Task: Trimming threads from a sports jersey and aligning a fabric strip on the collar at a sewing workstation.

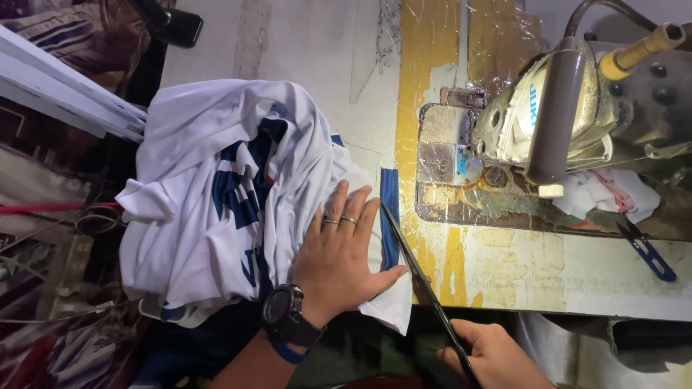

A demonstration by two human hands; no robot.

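Under the left hand [339, 252], crumpled white garment [216, 194] with blue edging.

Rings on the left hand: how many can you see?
2. Both rings sit side by side on neighbouring fingers of the left hand, which lies flat on the white garment: one nearer the garment pile, one nearer the scissors. None shows elsewhere.

On the counter [562, 281] a bunched garment [216, 194] lies to the left, the sewing machine [555, 115] to the right. The left hand [339, 252] rests flat on the garment's right edge; scissors [422, 277], in the right hand [494, 356], lie just beside it
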